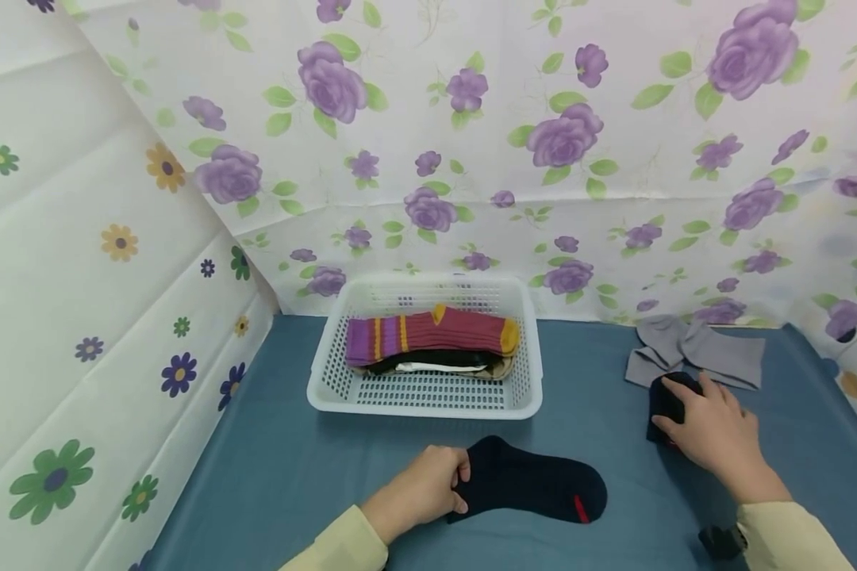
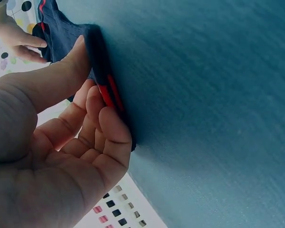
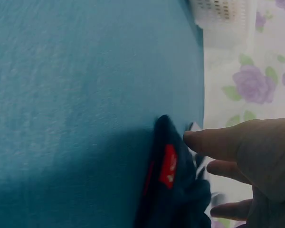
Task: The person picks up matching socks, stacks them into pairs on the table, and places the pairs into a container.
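Observation:
A dark navy sock (image 1: 536, 480) with a red mark near its toe lies flat in front of the basket. My left hand (image 1: 432, 484) pinches its cuff end between thumb and fingers; the left wrist view shows red stripes on the edge of the sock (image 2: 102, 71) there. On the right, a second dark sock (image 1: 664, 408) lies bunched, with a red patch visible in the right wrist view. My right hand (image 1: 717, 428) is over this sock, its thumb and fingers spread and fairly straight at its side. Grey socks (image 1: 721, 353) lie just beyond that hand, partly covered by the dark sock.
A white perforated basket (image 1: 428, 408) stands at the back middle, holding a maroon, purple and yellow sock (image 1: 457, 331) on top of black, white and tan ones. A floral cloth (image 1: 428, 159) hangs behind the blue tabletop (image 1: 257, 476), and a flowered sheet (image 1: 78, 317) rises at the left.

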Tool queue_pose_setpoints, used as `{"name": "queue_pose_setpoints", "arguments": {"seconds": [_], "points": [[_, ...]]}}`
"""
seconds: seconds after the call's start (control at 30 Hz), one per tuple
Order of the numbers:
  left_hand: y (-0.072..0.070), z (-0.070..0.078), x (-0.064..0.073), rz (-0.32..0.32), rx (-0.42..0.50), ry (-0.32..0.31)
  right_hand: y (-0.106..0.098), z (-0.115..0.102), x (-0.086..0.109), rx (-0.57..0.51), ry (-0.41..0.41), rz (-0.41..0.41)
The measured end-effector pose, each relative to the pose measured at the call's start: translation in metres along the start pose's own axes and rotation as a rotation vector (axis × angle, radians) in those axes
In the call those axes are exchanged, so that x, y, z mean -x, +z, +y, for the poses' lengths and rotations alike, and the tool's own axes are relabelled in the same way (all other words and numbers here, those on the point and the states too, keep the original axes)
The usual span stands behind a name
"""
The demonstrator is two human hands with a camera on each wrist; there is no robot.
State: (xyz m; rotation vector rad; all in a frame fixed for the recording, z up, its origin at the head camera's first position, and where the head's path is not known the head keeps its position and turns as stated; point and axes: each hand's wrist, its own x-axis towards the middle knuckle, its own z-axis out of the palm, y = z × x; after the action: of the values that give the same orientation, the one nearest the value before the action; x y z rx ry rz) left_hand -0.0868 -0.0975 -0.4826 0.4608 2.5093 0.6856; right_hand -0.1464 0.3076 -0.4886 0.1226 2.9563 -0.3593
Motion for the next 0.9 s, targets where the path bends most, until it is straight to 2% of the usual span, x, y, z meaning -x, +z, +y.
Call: {"name": "queue_pose_setpoints", "arguments": {"seconds": [0.13,0.37,0.57,0.67,0.77,0.9], "points": [[0.001,-0.001,0.0,0.0,-0.004,0.018,0.004,0.006,0.003,0.003,0.037,-0.051],[0.003,-0.004,-0.001,0.008,-0.009,0.04,0.008,0.007,0.009,-0.02,-0.071,-0.012],[0.0,-0.003,0.003,-0.008,0.004,0.053,0.0,-0.007,0.014,-0.113,-0.103,-0.021],[-0.006,0.001,0.006,-0.02,0.066,0.064,-0.008,-0.024,0.022,-0.169,-0.15,0.05],[-0.015,0.009,0.009,-0.015,0.139,0.088,-0.019,-0.047,0.033,-0.232,-0.236,0.154],[-0.028,0.029,0.014,0.08,0.094,0.169,-0.03,-0.079,0.048,-0.31,-0.382,0.317]]}}
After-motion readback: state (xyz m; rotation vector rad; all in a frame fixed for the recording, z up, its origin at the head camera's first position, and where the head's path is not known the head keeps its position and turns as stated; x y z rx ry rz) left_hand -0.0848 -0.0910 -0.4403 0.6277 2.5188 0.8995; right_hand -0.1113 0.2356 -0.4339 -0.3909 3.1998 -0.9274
